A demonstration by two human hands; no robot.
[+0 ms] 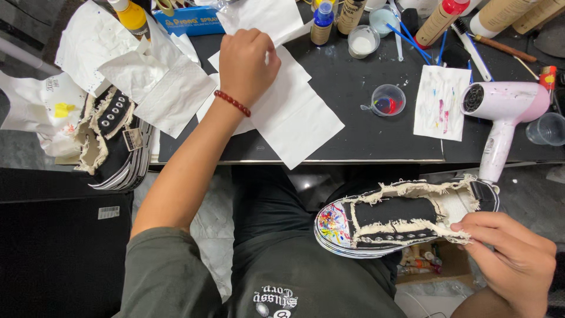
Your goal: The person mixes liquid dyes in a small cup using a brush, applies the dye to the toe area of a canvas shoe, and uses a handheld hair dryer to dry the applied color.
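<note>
Two shoes in play here, both black canvas with frayed cream edging. The right hand (511,260) has one sneaker (406,219) down at lap level, below the table edge, fingers curled and pinching the frayed heel-side rim, so the shoe sticks out to the left of that hand with its toe cap pointing away from it. That toe cap is splattered with bright paint, red, yellow and blue mostly. The other sneaker (115,138) sits off at the left end of the table (365,132), tipped on its side and half buried in crumpled white paper (141,70), well apart from either hand.

The left hand (247,65) is up over the black table, wearing a dark red bead bracelet (232,102) at the wrist. Fingers are bunched together, pinching the top of a white paper towel (294,112) that lies flat across the table under and just right of the hand. I can't see the fingertips themselves since the back of the hand covers them.

Stuff around it: a small clear cup with red and blue paint (388,100) near the middle of the table, a white rag streaked with colours (441,101) just right of that, and a pale pink hair dryer (505,115) lying at the right end, handle hanging toward the held shoe. A row of bottles (351,15) and a little pot of white paint (362,42) line the far edge, plus a couple of blue sticks (412,38).
</note>
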